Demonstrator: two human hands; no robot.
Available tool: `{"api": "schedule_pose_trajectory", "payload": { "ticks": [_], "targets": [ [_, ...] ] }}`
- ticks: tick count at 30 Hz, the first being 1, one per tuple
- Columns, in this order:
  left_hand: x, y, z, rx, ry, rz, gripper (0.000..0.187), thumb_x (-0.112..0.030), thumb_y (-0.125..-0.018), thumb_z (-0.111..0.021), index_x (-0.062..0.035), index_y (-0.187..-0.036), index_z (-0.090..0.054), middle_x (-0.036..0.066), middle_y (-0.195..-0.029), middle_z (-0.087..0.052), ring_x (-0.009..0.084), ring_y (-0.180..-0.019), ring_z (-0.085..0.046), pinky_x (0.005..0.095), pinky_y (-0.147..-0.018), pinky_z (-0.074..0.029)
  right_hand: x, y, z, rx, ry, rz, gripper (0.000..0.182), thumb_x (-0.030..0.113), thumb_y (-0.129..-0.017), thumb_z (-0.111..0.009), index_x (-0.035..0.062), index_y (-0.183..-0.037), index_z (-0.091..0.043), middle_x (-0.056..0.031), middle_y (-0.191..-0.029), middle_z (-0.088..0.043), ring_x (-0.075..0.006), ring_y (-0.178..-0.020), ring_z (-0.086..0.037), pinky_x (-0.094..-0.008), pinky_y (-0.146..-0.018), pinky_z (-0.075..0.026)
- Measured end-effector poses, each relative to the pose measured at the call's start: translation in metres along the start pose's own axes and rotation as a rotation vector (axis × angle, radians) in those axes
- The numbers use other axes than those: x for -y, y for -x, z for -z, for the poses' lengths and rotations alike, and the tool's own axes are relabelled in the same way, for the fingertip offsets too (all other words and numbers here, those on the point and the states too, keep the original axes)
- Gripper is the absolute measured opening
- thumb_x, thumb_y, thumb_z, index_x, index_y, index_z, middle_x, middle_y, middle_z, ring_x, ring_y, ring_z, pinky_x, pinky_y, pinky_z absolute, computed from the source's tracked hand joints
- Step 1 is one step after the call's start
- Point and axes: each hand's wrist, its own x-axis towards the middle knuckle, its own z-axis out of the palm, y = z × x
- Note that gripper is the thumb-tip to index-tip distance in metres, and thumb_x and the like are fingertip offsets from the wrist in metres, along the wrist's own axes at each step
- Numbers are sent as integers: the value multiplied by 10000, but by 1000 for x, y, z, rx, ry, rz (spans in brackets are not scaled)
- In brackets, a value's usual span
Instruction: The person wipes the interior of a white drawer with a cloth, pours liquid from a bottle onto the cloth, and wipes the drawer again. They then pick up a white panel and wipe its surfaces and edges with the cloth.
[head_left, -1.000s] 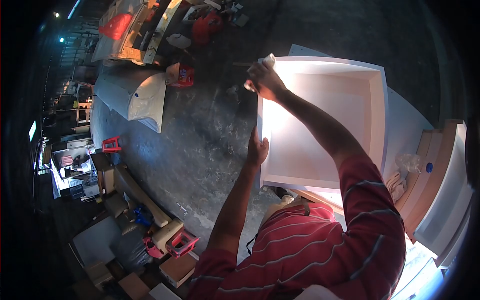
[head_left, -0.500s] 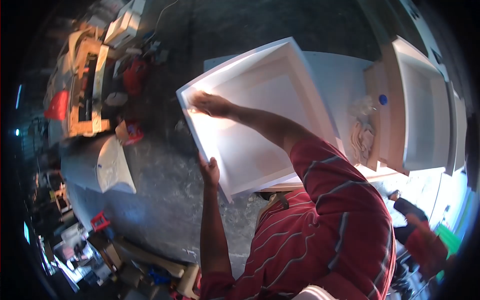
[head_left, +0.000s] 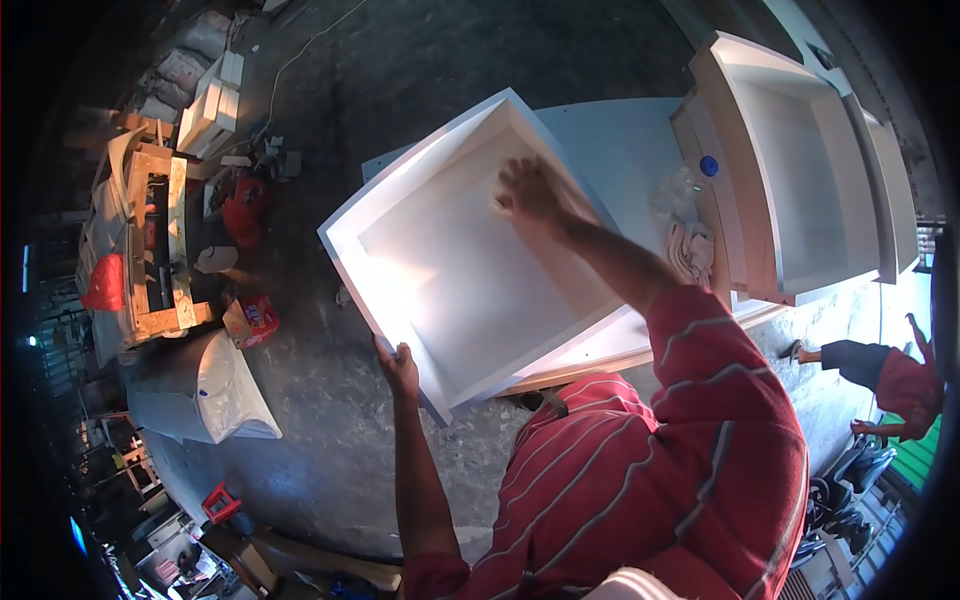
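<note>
A shallow white box [head_left: 470, 375], like a drawer, lies tilted on a white panel [head_left: 625, 130]. My left hand [head_left: 399, 370] grips its near-left wall, thumb on the rim and fingers around the outside. Inside the box, near its far right wall, is my right hand [head_left: 530, 195], its fingers bent and slightly blurred. Something small and pale shows at those fingertips, too unclear to name.
More drawer-like boxes [head_left: 745, 190] stand at the right, beside a crumpled cloth [head_left: 690, 250] and a blue roll [head_left: 709, 166]. A wooden frame [head_left: 178, 240] and a curved white piece [head_left: 235, 390] are at the left. Another person [head_left: 905, 385] is far right.
My right hand has moved from the box's left corner across to its far right side. My left hand still holds the wall. The view has shifted, and the other person shows more fully.
</note>
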Motion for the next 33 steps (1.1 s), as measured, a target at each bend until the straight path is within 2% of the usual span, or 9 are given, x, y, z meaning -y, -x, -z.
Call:
{"api": "schedule_pose_trajectory", "payload": {
  "ticks": [5, 7, 10, 15, 20, 23, 26, 27, 33],
  "targets": [
    [13, -4, -3, -29, -88, -35, 650, -137, -849, -519, 91, -1382, -224, 306, -1362, -345, 398, -1241, -396, 393, -1037, -325, 63, 61, -5, 386, -72, 98, 348, 201, -801, -560, 11, -1092, -545, -160, -1105, -520, -340, -1019, -497, -422, -847, -444],
    [-10, -2, 3, 55, 107, 7, 657, -110, -835, -525, 81, -1386, -223, 286, -1363, -357, 370, -1230, -414, 389, -1027, -339, 71, 77, 28, 290, -601, 71, 278, 167, -755, -615, 59, -1010, -593, -105, -1037, -568, -299, -982, -530, -396, -823, -465],
    [-11, -3, 1, 28, 110, -47, 659, -95, -824, -525, 80, -1384, -225, 276, -1354, -368, 362, -1208, -434, 392, -1014, -351, 55, 88, 98, -12, -451, 187, 202, 153, -743, -641, 95, -936, -622, -69, -984, -593, -280, -968, -545, -399, -834, -470],
    [4, -9, -4, 23, 205, -36, 651, -81, -811, -524, 86, -1373, -239, 284, -1316, -398, 372, -1171, -462, 402, -977, -382, 1, 110, 170, -217, -117, -422, 354, 275, -704, -709, 70, -972, -602, -134, -919, -574, -327, -921, -555, -409, -759, -498],
    [40, -32, -15, -17, 274, -23, 656, -124, -777, -571, 99, -1328, -296, 286, -1251, -461, 376, -1108, -497, 389, -941, -408, -46, 107, 145, 368, -260, -729, 451, 289, -631, -697, 44, -1005, -638, -187, -971, -639, -336, -953, -612, -417, -782, -503],
    [47, -47, -15, 93, 234, 129, 642, -129, -763, -580, 96, -1304, -321, 240, -1208, -502, 363, -1054, -512, 386, -921, -414, -35, 94, 152, 377, -227, -804, 349, 181, -610, -650, 36, -927, -667, -201, -918, -659, -344, -894, -642, -409, -792, -510],
    [66, -59, -8, 182, 82, -45, 569, -166, -762, -599, 79, -1237, -405, 180, -1158, -528, 308, -1021, -513, 383, -901, -415, -17, 87, 173, 255, -92, -740, 259, 128, -593, -614, 22, -820, -682, -183, -810, -663, -359, -814, -651, -414, -753, -523],
    [57, -39, -23, -64, 504, 114, 463, -197, -774, -600, 44, -1153, -487, 123, -1115, -545, 258, -1012, -511, 384, -890, -414, -16, 81, 184, 232, -79, -743, 259, 128, -593, -614, 22, -820, -682, -183, -810, -663, -359, -814, -651, -414, -753, -523],
    [59, -2, -40, 480, 1075, 253, 386, -361, -841, -534, -65, -1089, -545, 59, -1084, -551, 234, -1051, -494, 355, -932, -371, 43, 30, 311, 112, 97, -411, 145, 99, -612, -642, 46, -737, -692, -158, -752, -668, -301, -732, -674, -388, -653, -545]
  ]
}}
